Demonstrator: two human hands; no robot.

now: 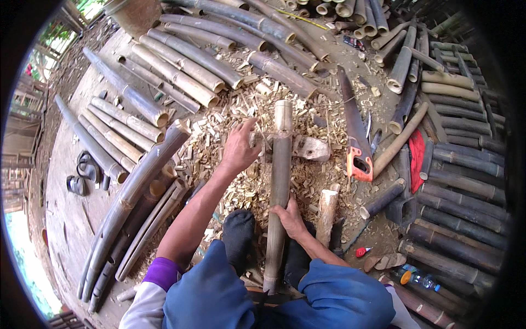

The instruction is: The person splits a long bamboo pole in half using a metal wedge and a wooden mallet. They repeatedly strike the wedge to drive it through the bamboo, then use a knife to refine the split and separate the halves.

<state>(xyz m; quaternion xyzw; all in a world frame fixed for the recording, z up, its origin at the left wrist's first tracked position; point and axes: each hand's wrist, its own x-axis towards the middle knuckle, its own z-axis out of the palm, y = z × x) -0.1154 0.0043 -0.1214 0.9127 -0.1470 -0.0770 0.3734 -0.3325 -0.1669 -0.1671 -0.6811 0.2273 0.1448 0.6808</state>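
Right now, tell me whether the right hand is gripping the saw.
No, the right hand is on the bamboo pole, and the saw lies apart.

A bamboo pole (280, 181) runs away from the person between the two feet, crossing over a wooden block (312, 149). The left hand (240, 147) is left of its far part; the right hand (294, 219) touches its nearer half. Wood chips (241, 189) spread around them. A saw (354, 123) lies to the right, beyond a short log (327, 214). Stacked bamboo pieces (463, 189) line the far right, a bottle (426, 282) near them. Leftward lie long tubes (133, 200), with sandals (87, 167) farther left; a bucket (133, 17) stands behind.
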